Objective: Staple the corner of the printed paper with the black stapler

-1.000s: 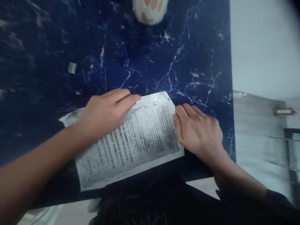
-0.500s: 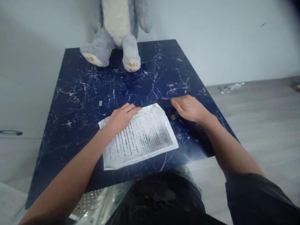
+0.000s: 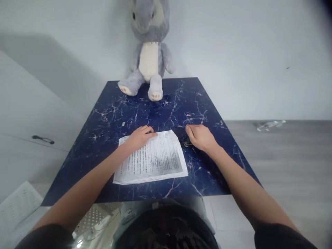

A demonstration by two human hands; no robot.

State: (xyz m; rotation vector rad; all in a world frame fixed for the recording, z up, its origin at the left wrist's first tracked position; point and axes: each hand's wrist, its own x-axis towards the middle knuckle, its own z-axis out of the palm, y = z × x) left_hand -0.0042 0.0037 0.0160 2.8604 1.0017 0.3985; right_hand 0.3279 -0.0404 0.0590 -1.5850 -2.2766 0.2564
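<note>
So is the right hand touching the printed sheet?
Apart. The head view shows a clear gap between the right hand and the printed sheet, with part of a black object in it.

On the paper (image 3: 159,159) before you, you can see many close rows of dark print, some rows looking bolder than the others, but the characters are too small and too blurred, so you cannot read from it any word, number or brand.

1 head-worn cam, above near edge of table (image 3: 160,116), facing forward and down, wall (image 3: 233,52) across upper frame, wearer's torso (image 3: 166,230) close at bottom center
</note>
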